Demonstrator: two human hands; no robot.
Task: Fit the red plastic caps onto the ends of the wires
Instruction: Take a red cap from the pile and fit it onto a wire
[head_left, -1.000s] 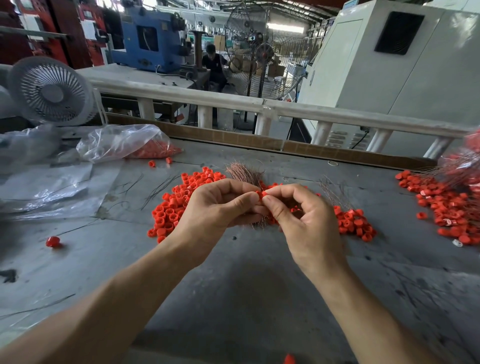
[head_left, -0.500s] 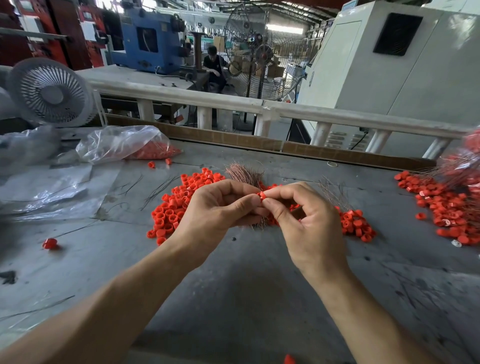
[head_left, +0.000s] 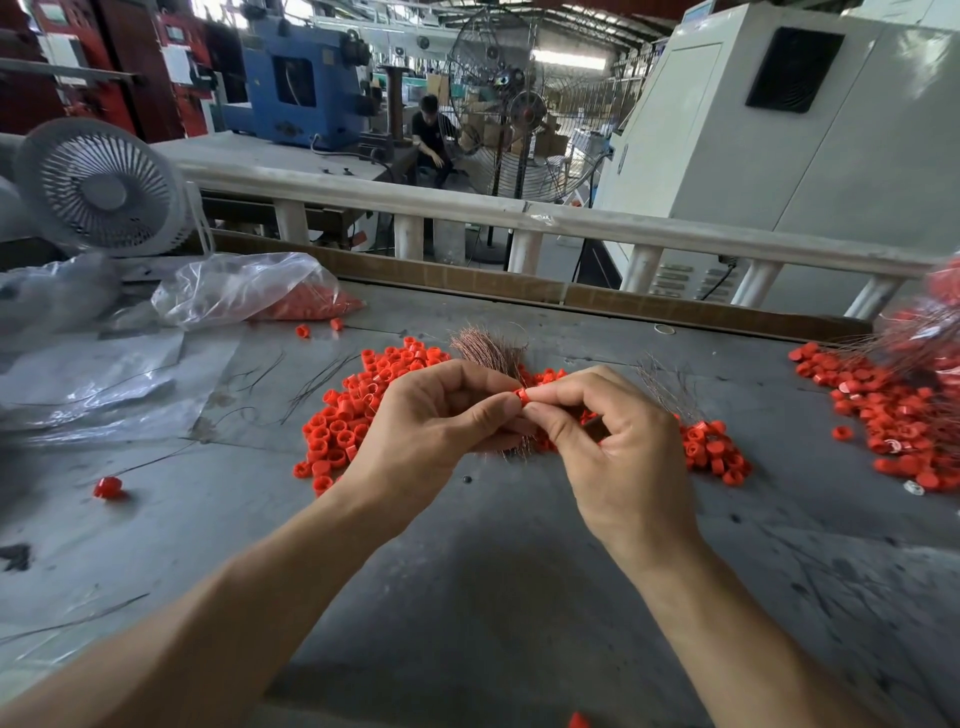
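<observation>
My left hand (head_left: 434, 426) grips a bundle of thin copper wires (head_left: 488, 351) whose ends fan out above and below the fist. My right hand (head_left: 618, 441) pinches a small red cap (head_left: 522, 396) between thumb and forefinger, right against my left thumb tip. Both hands hover over the grey table (head_left: 493, 571), above a heap of loose red caps (head_left: 353, 421). Whether a wire is inside the pinched cap is hidden by the fingers.
More red caps (head_left: 714, 452) lie right of my hands, and a pile of capped wires (head_left: 893, 410) fills the far right. A clear bag of caps (head_left: 260, 291), plastic sheets, a white fan (head_left: 98, 187) and a stray cap (head_left: 108, 487) sit left. A rail (head_left: 519, 215) borders the far edge.
The hands stay together at the same spot; the fingertips have shifted slightly around the red cap.
</observation>
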